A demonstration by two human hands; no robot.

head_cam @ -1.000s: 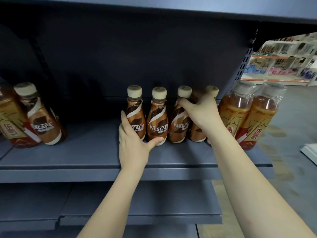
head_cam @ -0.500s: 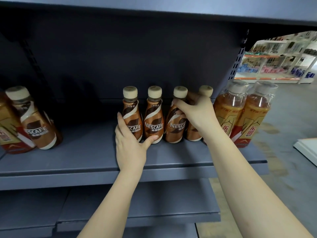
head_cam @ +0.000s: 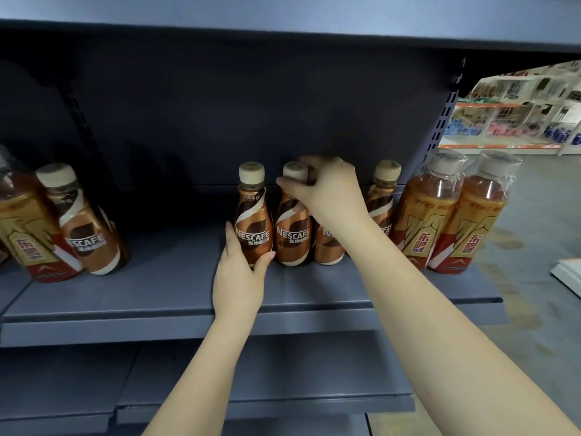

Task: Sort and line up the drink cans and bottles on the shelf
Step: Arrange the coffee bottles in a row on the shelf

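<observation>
Four brown Nescafé coffee bottles with cream caps stand in a row at the middle of the grey shelf (head_cam: 157, 287). My left hand (head_cam: 240, 278) grips the base of the leftmost bottle (head_cam: 254, 225), thumb on its right side. My right hand (head_cam: 330, 193) reaches over the row, its thumb and fingers closed around the cap of the second bottle (head_cam: 294, 237). The third bottle (head_cam: 328, 251) is mostly hidden behind that hand. The fourth bottle (head_cam: 385, 190) stands free beside my wrist.
Two amber tea bottles (head_cam: 452, 212) with clear caps stand at the shelf's right end. At the left another Nescafé bottle (head_cam: 89, 228) leans beside a tea bottle (head_cam: 28, 237). A lower shelf (head_cam: 283, 372) juts out below; open aisle floor lies to the right.
My right hand has risen and shifted left, from the sides of the third and fourth bottles to the second bottle's cap. My left hand has stayed at the leftmost bottle's base.
</observation>
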